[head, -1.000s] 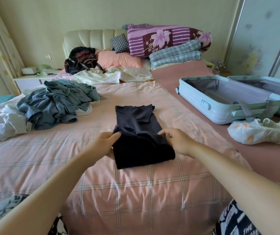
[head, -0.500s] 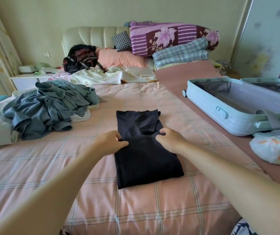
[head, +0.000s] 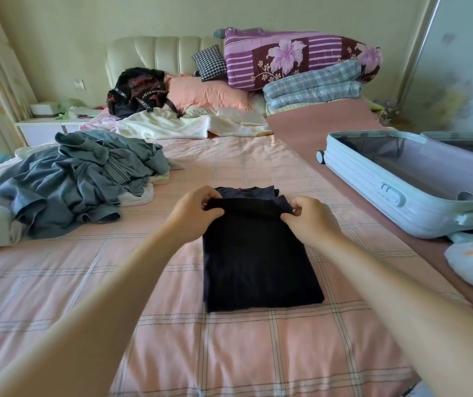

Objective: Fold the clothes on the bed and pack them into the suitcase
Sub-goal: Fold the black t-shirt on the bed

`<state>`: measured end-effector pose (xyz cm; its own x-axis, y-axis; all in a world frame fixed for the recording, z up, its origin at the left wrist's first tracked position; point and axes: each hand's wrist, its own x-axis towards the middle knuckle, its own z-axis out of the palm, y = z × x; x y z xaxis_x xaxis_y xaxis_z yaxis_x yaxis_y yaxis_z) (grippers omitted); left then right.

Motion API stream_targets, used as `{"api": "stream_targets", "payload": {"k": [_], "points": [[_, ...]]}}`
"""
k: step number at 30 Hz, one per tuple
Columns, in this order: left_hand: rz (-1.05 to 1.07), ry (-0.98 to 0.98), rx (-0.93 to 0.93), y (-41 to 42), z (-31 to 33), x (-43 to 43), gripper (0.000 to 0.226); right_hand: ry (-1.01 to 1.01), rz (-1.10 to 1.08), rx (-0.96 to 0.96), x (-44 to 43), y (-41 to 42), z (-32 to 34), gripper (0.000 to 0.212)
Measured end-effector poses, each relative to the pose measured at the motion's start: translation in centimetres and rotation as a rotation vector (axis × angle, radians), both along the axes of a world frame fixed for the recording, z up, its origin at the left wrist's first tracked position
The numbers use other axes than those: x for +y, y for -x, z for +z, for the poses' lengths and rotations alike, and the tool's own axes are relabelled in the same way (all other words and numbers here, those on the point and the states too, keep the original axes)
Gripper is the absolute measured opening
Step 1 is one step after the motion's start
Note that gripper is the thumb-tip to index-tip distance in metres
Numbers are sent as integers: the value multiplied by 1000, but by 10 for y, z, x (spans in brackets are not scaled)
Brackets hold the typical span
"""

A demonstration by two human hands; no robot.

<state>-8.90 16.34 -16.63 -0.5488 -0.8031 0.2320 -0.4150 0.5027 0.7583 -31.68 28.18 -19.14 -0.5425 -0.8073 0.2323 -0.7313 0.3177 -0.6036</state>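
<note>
Black folded garment [head: 258,262] sits mid-bed on the pink plaid sheet [head: 258,353], left hand [head: 193,213] and right hand [head: 312,222] pinching its far edge, while the grey-blue clothes heap [head: 77,179] far left looks unfolded and the pale blue open suitcase [head: 395,184] on the right seems unpacked.

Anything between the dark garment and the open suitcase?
Nothing visible. Left hand and right hand pinch the dark garment at its far edge; only bare bedding lies between it and the suitcase.
</note>
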Motion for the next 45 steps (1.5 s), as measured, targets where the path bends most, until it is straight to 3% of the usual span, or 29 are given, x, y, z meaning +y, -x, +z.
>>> {"api": "stream_targets", "payload": {"k": [4,7,9,11,13,15,19,21,24,29,32,35,39,41,44,45], "points": [[94,250,-262,2,-34,-10,57,-217,50,341,2,-3,-16,62],[-12,461,-312,6,-38,-7,51,-123,197,403,1,-11,-20,60],[-154,388,-424,9,-42,1,54,-206,331,358,0,-16,-24,60],[-234,281,-699,6,-52,8,64,-399,406,332,2,-20,-33,60],[-227,271,-872,0,-57,11,68,-489,425,330,6,-19,-41,59],[-160,336,-924,-2,-53,14,68,-460,397,392,9,-16,-41,61],[-182,569,-756,2,-50,36,64,-346,450,476,20,-22,-35,60],[-232,508,-674,7,-52,45,63,-314,485,390,27,-29,-34,58],[-147,340,-596,13,-49,34,57,-248,488,285,30,-30,-32,53],[-19,291,-802,14,-37,1,63,-186,456,202,19,-22,-17,69],[-19,245,-846,15,-28,-8,39,-171,465,175,4,-23,-11,74],[-96,163,-600,11,-25,-13,5,-127,482,86,-12,-30,-5,72],[-194,95,-158,2,-13,-3,29,-99,616,-68,-26,-45,16,81],[-180,140,-75,-2,-6,6,38,-133,721,-129,-30,-49,28,69],[-129,168,30,-6,-1,11,45,-206,732,-72,-33,-46,42,14],[-125,137,70,-8,-1,12,45,-238,709,-53,-32,-42,44,11]]}}
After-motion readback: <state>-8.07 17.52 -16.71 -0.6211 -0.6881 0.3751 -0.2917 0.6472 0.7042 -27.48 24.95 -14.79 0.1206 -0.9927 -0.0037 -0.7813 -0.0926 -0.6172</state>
